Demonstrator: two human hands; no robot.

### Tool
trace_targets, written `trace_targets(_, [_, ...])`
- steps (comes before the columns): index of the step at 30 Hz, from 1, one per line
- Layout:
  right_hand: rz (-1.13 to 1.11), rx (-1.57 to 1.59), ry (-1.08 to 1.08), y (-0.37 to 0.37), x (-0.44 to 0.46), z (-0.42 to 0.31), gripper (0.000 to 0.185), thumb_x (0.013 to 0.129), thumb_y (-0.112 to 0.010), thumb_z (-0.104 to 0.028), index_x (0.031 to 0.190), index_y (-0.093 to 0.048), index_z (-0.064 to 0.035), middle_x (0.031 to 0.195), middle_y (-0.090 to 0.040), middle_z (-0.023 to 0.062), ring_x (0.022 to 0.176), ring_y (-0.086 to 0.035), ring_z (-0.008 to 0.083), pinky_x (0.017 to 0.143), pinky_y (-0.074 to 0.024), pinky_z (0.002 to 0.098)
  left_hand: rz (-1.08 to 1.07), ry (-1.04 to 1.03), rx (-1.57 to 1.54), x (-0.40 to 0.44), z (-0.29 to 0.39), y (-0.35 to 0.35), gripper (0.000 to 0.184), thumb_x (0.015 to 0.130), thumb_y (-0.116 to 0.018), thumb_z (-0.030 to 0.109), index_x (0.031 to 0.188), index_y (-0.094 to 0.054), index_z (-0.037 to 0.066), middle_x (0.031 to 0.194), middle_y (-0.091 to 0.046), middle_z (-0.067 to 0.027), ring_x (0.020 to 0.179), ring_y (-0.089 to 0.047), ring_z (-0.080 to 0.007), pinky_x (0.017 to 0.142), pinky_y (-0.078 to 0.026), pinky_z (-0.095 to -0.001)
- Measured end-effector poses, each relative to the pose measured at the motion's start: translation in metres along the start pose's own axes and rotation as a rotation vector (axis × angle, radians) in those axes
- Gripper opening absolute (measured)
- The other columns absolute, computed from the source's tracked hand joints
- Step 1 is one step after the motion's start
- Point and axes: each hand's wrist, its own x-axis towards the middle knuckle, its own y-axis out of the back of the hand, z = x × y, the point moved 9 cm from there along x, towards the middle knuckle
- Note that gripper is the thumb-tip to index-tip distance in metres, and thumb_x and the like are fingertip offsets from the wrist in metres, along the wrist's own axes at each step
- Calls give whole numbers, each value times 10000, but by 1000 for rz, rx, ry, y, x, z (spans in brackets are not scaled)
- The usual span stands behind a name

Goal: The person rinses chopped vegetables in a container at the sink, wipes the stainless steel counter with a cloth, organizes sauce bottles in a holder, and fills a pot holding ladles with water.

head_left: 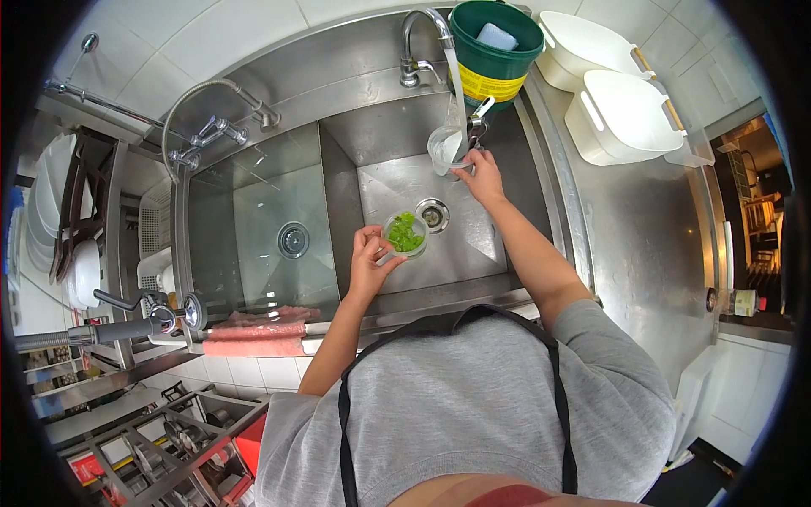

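Green leaves [405, 233] in a round clear tub [420, 248] are held at frame centre by the left hand [367, 265], its fingers part-curled round the rim; toward the upper right, a second tub [438, 154] is pinched by the right hand [482, 179] under a running gooseneck faucet [410, 42]. A steel sink [380, 186] is seen below.

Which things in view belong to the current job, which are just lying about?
Apparently in use:
leafy greens in clear cup, left grip
second clear cup under tap, right grip
right basin

Likely lying about:
green bucket
two white tubs
pink cloth
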Motion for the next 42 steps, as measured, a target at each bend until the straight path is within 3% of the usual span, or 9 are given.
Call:
trace_targets(2, [4,-4,6,0,0,0,334,722,-756,-255,923,-544,-95,1064,-510,144,985,-547,359,819,-465,432,-34,33,17,-1,-4,-2,303,651,-791,4,821,-541,26,1203,-375,-65,1073,-498,-165,868,-537,-322])
trace_targets(19, [36,16,20,11,-3,-8,323,711,-760,-229,905,-548,-82,1051,-505,145,973,-546,353,814,-465,418,-39,26,38,1,-1,-6,307,649,-793,1,824,-543,38,1202,-376,-66,1115,-475,-177,875,-532,-317])
trace_targets(24, [106,47,173,56,-20,-18,308,684,-776,-216,851,-562,-71,996,-541,142,954,-550,336,797,-459,410,-26,24,25,2,2,-3,310,652,-793,7,826,-538,33,1206,-376,-72,1112,-479,-181,880,-532,-318])
trace_targets(26, [108,14,138,86,-34,-26,303,678,-781,-205,830,-561,-63,968,-555,131,901,-557,315,747,-470,378,-54,-18,14,3,6,-6,307,658,-790,11,821,-531,26,1206,-376,-79,1107,-484,-185,895,-529,-321])
trace_targets(31, [217,68,130,154,-73,-19,257,696,-777,-143,845,-588,-54,924,-554,78,819,-567,201,620,-477,292,-70,-81,70,5,24,-11,295,667,-773,-18,817,-520,13,1205,-372,-71,1080,-501,-174,924,-522,-319])
trace_targets(35, [313,100,48,215,-114,7,256,699,-783,-134,832,-587,-37,971,-558,93,897,-571,211,640,-498,292,-73,-82,-12,-2,31,-12,298,663,-781,-6,819,-528,18,1198,-375,-66,1069,-505,-170,924,-519,-316])
trace_targets(37, [346,-34,-80,244,-135,16,261,698,-786,-140,834,-588,-38,968,-572,101,917,-566,232,682,-490,309,-56,-77,-25,-7,28,-10,301,660,-787,6,820,-533,24,1195,-378,-67,1067,-505,-172,920,-518,-318])
trace_targets(39, [477,-187,13,268,-151,48,258,711,-779,-169,841,-596,-42,923,-583,97,878,-555,244,719,-469,332,-53,-40,50,-12,19,-5,309,653,-799,32,827,-544,37,1188,-386,-72,1073,-503,-178,890,-520,-322])
trace_targets(42, [584,-278,-28,290,-164,92,304,739,-763,-227,851,-585,-8,859,-580,90,810,-549,208,736,-452,320,-22,-37,-3,-21,12,3,292,647,-799,22,805,-556,47,1206,-392,-73,1087,-499,-186,873,-535,-316])
